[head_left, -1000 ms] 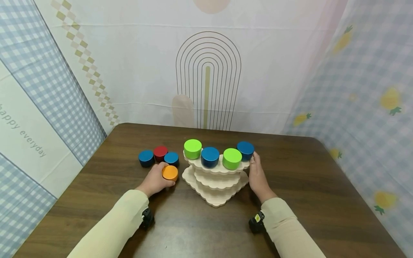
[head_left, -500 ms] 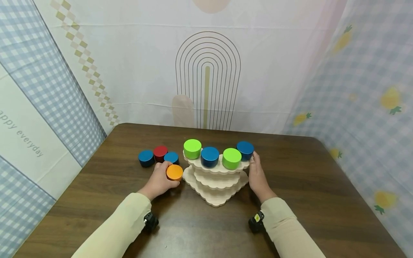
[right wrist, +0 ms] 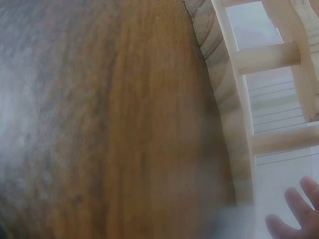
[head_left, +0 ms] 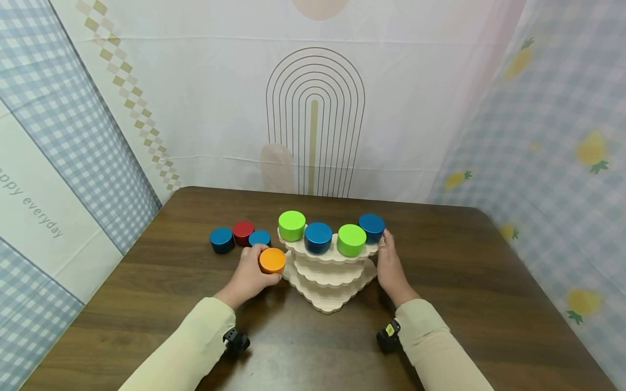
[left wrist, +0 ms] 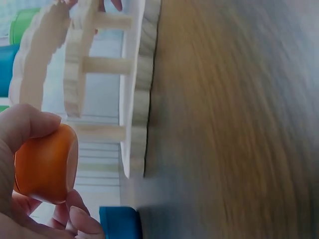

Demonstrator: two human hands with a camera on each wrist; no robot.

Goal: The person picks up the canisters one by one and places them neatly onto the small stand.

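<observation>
Dark bench (head_left: 464, 271) is bearing a tiered stand (head_left: 329, 274), left hand (head_left: 248, 278) pinching an orange cylinder (head_left: 272, 261) left of it, right hand (head_left: 393, 273) holding spread fingers at its right.

Got tiered stand (head_left: 327, 273) mid tbl (head_left: 313, 347), w/ cloth (head_left: 220, 98) behind. On top tier (head_left: 336, 255), L to R, got far-L disc (head_left: 292, 226), mid-L disc (head_left: 318, 238), mid-R disc (head_left: 351, 240), far-R disc (head_left: 371, 228); mid pair set fwd of ends. On tbl L of stand, got outer disc (head_left: 222, 240), inner disc (head_left: 260, 238), back disc (head_left: 243, 233) betw. In L hand (head_left: 248, 278), got held disc (head_left: 272, 260), off tbl, by stand's L side. By stand's R edge, got R hand (head_left: 393, 271).
</observation>
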